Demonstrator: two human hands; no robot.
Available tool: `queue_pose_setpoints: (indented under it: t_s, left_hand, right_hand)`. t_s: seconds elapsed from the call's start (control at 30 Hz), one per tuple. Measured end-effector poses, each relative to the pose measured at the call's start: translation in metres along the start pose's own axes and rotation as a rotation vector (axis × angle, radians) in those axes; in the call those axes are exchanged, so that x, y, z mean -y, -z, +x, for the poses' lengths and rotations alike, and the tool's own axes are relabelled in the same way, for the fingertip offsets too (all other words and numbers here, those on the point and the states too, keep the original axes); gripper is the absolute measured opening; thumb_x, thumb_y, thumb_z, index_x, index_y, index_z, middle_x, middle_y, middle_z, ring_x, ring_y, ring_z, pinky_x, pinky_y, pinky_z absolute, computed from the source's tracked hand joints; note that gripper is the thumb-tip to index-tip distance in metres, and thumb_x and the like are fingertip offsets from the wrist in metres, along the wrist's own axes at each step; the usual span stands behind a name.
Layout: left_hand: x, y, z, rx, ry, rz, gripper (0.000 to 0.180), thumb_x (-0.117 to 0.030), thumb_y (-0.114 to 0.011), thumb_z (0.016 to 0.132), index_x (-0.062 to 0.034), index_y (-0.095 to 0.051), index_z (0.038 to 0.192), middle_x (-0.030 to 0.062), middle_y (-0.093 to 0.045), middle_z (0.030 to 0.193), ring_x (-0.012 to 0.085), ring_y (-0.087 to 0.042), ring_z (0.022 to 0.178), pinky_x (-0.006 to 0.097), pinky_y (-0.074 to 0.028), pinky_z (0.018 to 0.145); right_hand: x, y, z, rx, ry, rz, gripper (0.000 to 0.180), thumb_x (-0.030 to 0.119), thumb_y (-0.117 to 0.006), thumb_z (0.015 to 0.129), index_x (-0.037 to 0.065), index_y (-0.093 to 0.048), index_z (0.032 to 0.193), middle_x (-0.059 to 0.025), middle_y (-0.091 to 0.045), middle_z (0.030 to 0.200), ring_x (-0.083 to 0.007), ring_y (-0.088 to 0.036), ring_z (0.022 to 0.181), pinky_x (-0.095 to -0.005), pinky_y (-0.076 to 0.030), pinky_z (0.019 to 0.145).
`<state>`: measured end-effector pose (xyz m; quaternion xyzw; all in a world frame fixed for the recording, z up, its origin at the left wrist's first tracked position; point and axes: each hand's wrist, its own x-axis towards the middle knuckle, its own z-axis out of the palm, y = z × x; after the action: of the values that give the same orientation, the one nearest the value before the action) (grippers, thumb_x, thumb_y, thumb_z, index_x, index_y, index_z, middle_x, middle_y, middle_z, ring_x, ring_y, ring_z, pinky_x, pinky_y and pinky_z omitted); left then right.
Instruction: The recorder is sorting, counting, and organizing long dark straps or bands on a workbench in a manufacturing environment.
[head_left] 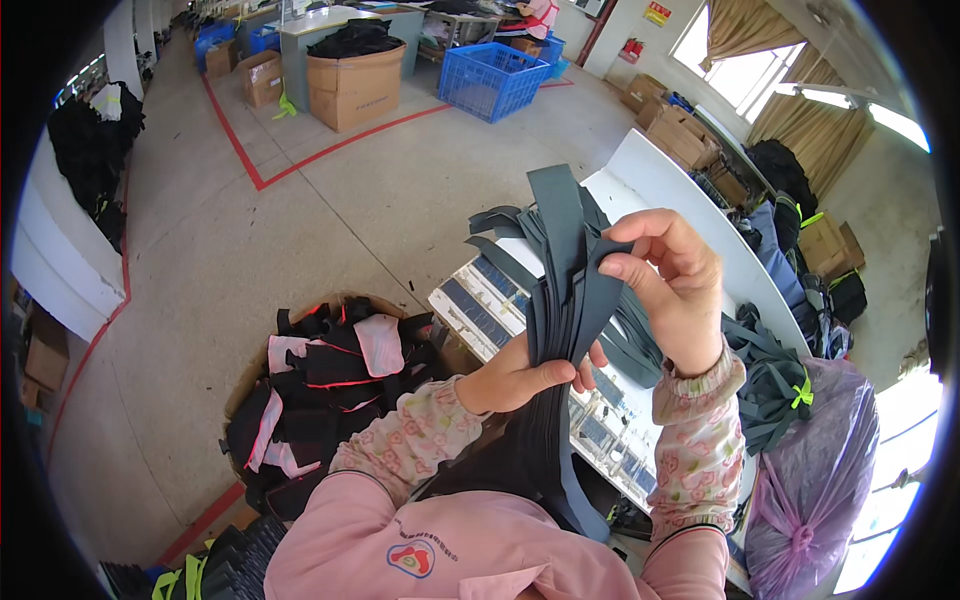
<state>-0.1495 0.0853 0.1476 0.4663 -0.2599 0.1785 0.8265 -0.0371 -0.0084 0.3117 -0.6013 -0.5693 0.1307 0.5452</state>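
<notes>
A thick bundle of dark grey fabric straps [560,270] stands upright in front of me, its lower ends hanging down past my lap. My left hand [520,375] grips the bundle around its middle from the left. My right hand [670,285] pinches the top strap ends between thumb and fingers, bending one strap over. Both forearms wear pink flowered sleeves.
A white table [660,180] with rows of small compartments [480,310] lies behind the straps; more grey straps [775,375] are heaped on it. A box of black and pink fabric pieces [320,390] sits at lower left. A purple plastic bag [815,480] is at right. Cardboard boxes and a blue crate [490,80] stand across the floor.
</notes>
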Motion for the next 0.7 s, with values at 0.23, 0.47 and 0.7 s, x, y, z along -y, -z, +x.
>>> queue_pose_setpoints:
  t_s: [0.23, 0.47, 0.7]
  left_hand:
    - [-0.001, -0.004, 0.003, -0.027, 0.035, -0.05, 0.044, -0.024, -0.062, 0.1, -0.001, -0.045, 0.133, 0.0132, -0.059, 0.117, 0.0165, -0.064, 0.094, 0.03, -0.053, 0.081]
    - [-0.002, -0.005, 0.001, -0.058, 0.032, -0.036, 0.041, -0.024, -0.063, 0.1, -0.0021, -0.048, 0.13, 0.0131, -0.059, 0.116, 0.0157, -0.063, 0.093, 0.029, -0.053, 0.081]
    - [-0.006, -0.005, 0.002, -0.059, 0.022, -0.037, 0.039, -0.022, -0.061, 0.1, -0.0038, -0.047, 0.132, 0.0136, -0.059, 0.118, 0.0163, -0.063, 0.093, 0.029, -0.053, 0.081]
  right_hand:
    - [-0.002, 0.003, 0.0, 0.145, 0.23, -0.419, 0.033, -0.004, -0.074, 0.082, 0.003, -0.067, 0.113, -0.0083, -0.065, 0.107, -0.0157, -0.064, 0.087, -0.0281, -0.053, 0.076]
    - [0.01, 0.001, -0.013, 0.301, 0.245, -0.563, 0.039, -0.004, -0.07, 0.082, 0.0, -0.065, 0.121, -0.0159, -0.061, 0.116, -0.0283, -0.067, 0.09, -0.0332, -0.056, 0.077]
    - [0.018, -0.001, -0.021, 0.332, 0.231, -0.66, 0.045, -0.006, -0.069, 0.082, 0.002, -0.061, 0.126, -0.0171, -0.061, 0.117, -0.0294, -0.07, 0.084, -0.0363, -0.058, 0.068]
